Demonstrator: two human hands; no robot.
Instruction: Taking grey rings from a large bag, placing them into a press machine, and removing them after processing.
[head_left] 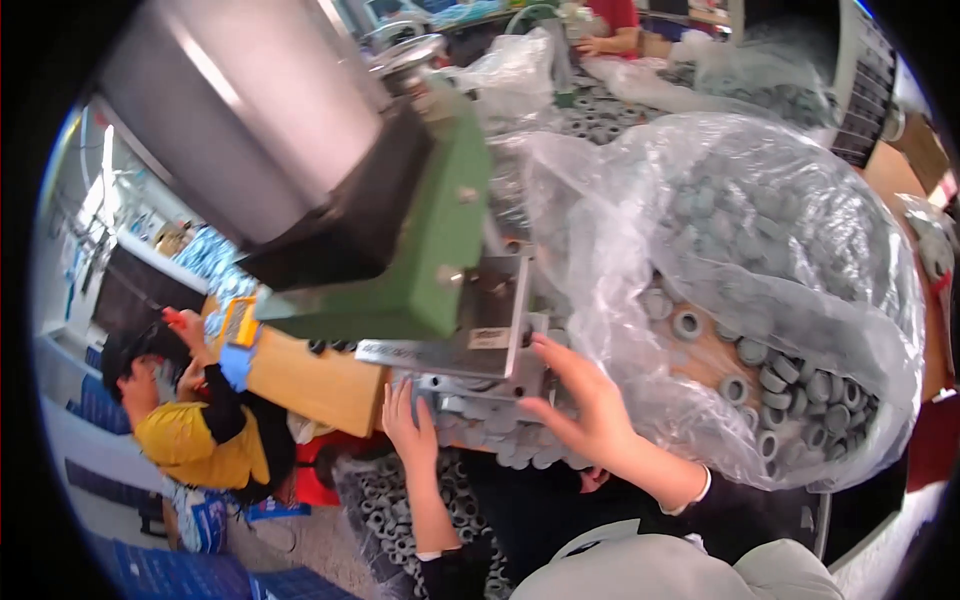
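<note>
Head view: two hands reach to the rings point(500, 430) under one green press point(430, 240). Left hand point(408, 425) and right hand point(590, 410) both show spread fingers. One bag point(740, 230) of rings sits right.

Your hands work among matt grey ring parts point(800, 385) — dull, like unpolished metal or ceramic. The clear plastic bag point(640, 200) over them is glossy and crinkled. The machine's body point(440, 240) is green-painted metal — its plate point(470, 345) bare steel, the bench point(305, 380) smooth wood.
</note>
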